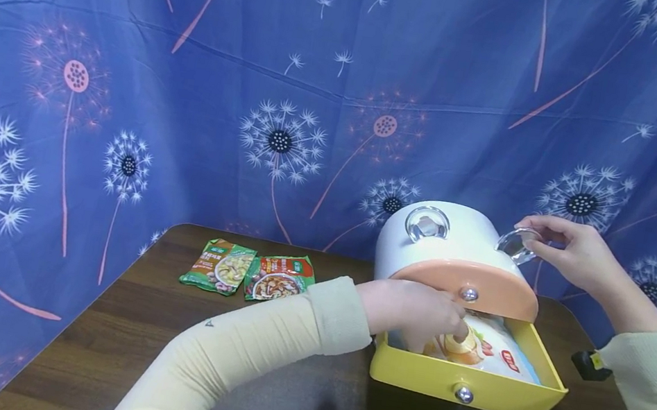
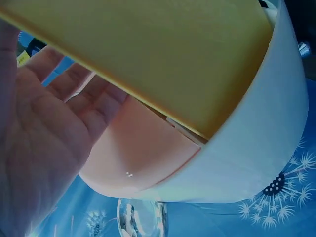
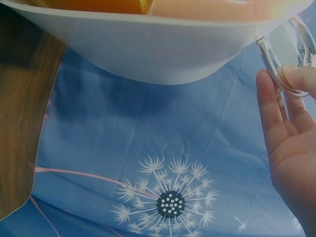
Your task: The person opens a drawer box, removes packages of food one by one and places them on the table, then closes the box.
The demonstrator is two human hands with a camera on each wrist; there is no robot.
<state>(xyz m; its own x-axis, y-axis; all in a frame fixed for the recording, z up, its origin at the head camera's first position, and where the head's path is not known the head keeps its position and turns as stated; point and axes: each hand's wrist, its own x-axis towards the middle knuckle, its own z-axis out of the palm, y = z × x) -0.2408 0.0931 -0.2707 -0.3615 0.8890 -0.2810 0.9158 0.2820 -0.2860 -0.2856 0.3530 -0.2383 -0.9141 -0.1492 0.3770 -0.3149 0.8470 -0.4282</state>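
Note:
A white rounded storage box stands on the table, with a peach upper drawer and a yellow lower drawer pulled out. Inside the yellow drawer lies a white plastic packet with food pictures and a red label. My left hand reaches over the drawer's left side, fingers down at the packet. Its fingertips are partly hidden by the drawer wall in the left wrist view. At the box's top right, my right hand pinches a clear ear-shaped piece between thumb and fingers.
Two green-and-red food packets, one overlapping the other, lie left of the box. A second clear ear stands on the box's top left. Behind the dark wooden table hangs a blue dandelion-print cloth.

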